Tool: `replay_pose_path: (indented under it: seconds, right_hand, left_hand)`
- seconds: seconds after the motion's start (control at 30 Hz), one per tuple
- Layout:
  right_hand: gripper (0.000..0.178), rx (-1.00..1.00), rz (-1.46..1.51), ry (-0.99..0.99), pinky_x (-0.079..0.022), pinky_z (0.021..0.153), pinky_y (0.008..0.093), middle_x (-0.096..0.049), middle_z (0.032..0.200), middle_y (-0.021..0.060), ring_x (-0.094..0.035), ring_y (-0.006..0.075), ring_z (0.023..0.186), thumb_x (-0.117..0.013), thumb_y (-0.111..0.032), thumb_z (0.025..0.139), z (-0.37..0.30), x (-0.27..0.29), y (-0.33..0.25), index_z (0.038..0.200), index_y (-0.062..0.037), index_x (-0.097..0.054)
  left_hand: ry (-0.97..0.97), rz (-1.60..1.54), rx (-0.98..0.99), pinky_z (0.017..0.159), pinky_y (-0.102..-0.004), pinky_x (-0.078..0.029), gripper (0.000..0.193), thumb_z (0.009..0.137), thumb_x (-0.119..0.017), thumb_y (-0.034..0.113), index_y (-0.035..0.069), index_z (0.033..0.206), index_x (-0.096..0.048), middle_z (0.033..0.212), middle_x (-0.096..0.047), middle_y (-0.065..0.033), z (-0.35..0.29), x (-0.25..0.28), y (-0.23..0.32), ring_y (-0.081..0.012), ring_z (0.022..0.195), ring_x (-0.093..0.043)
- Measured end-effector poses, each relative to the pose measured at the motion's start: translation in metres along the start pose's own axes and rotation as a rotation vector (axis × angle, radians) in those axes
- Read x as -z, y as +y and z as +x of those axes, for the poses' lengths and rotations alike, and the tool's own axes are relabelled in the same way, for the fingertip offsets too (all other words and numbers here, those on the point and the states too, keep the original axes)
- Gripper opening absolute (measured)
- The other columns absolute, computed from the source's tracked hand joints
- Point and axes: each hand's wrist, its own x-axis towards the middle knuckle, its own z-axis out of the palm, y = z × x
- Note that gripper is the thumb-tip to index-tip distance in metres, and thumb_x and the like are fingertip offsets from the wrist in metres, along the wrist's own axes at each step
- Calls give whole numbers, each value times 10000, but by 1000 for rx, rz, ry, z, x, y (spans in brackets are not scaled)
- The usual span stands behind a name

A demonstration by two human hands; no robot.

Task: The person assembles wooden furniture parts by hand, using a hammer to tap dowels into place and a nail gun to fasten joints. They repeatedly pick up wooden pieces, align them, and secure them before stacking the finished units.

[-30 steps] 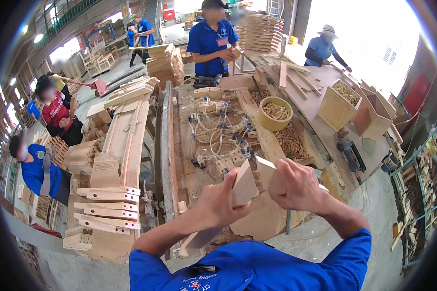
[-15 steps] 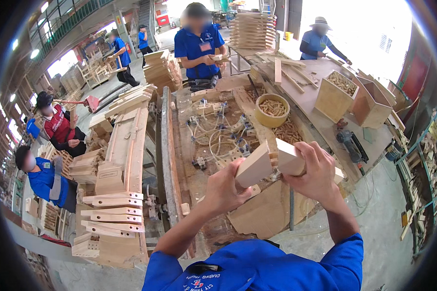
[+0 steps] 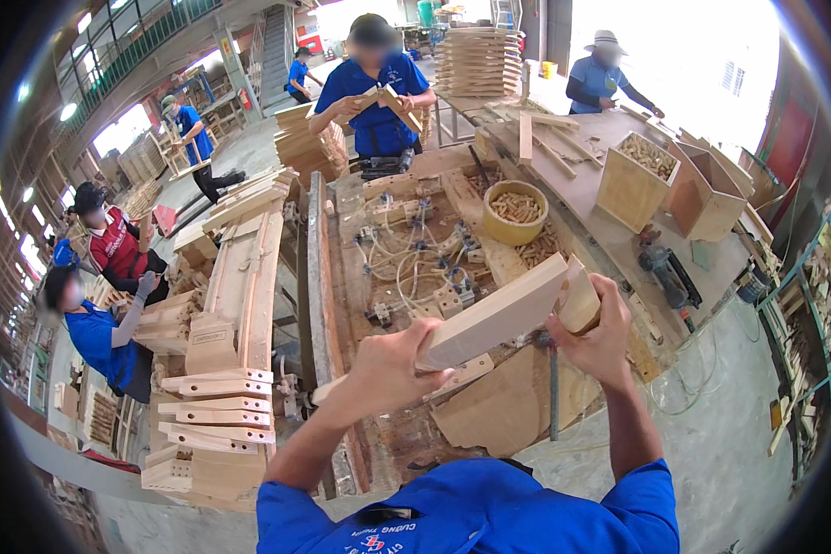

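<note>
A long pale wooden bar (image 3: pixel 499 314) slants up to the right above the bench, with my left hand (image 3: pixel 388 369) closed around its lower part. My right hand (image 3: pixel 600 337) grips a second wooden piece (image 3: pixel 579 297), seen nearly end-on. Both pieces meet at an angle at the bar's upper end; whether the joint is fully closed I cannot tell. Beyond my hands, a yellow round tub (image 3: pixel 515 210) of wooden dowels stands among loose dowels. Clamp fittings with clear hoses (image 3: pixel 415 263) lie on the worn bench (image 3: pixel 342 305).
Opposite me a co-worker (image 3: pixel 379 92) holds two wooden pieces. Drilled wooden parts (image 3: pixel 217 411) lie stacked on the left bench. To the right are a wooden box of dowels (image 3: pixel 639 180) and a black power tool (image 3: pixel 667 277). A cardboard sheet (image 3: pixel 517 406) lies near the bench's front edge.
My left hand has moved left and down along the bar, which now shows more of its length. The right-hand piece has turned. The co-worker opposite has raised two pieces.
</note>
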Motion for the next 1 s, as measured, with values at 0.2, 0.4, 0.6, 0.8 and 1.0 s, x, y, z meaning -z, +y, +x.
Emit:
replay_pose_path:
  seconds: [0.2,0.4,0.6,0.8,1.0]
  right_hand:
    - [662,21,127,14,-584,804,386,-701,1038,155,-715,280,902,-952,-187,764,-11,-26,4,1273,-15,-565]
    - [689,-41,2,-155,-594,813,452,-716,1072,192,-735,383,952,-946,-224,773,4,-17,-13,1282,3,-541]
    - [777,-301,-175,-600,-559,937,506,-712,1110,264,-701,459,1089,-899,-435,802,-2,-10,8,1298,39,-533]
    - [1031,-644,-189,-1230,-539,1002,493,-711,1236,302,-692,442,1182,-897,-676,734,-72,-29,83,1338,77,-534]
    - [624,-1192,440,-1145,-616,819,419,-744,1135,115,-744,221,975,-809,-337,985,-165,-40,120,1427,21,-552]
  left_hand:
    - [41,76,-44,720,-492,-612,641,813,-850,319,107,1346,-564,896,-759,-198,-7,20,-5,-411,836,-765]
    - [82,38,15,787,-501,-609,671,805,-828,291,86,1380,-552,1060,-745,-231,-14,11,-9,-394,928,-762]
    - [-27,149,141,926,-523,-586,769,839,-793,294,45,1484,-455,1324,-634,-278,-18,-86,-32,-446,1107,-706]
    - [-366,37,155,985,-542,-568,821,840,-763,283,2,1526,-409,1350,-606,-300,-45,-202,-77,-478,1184,-660]
    - [-508,-96,187,1000,-564,-555,772,808,-772,195,19,1486,-447,1269,-635,-298,-64,-267,-95,-482,1190,-655]
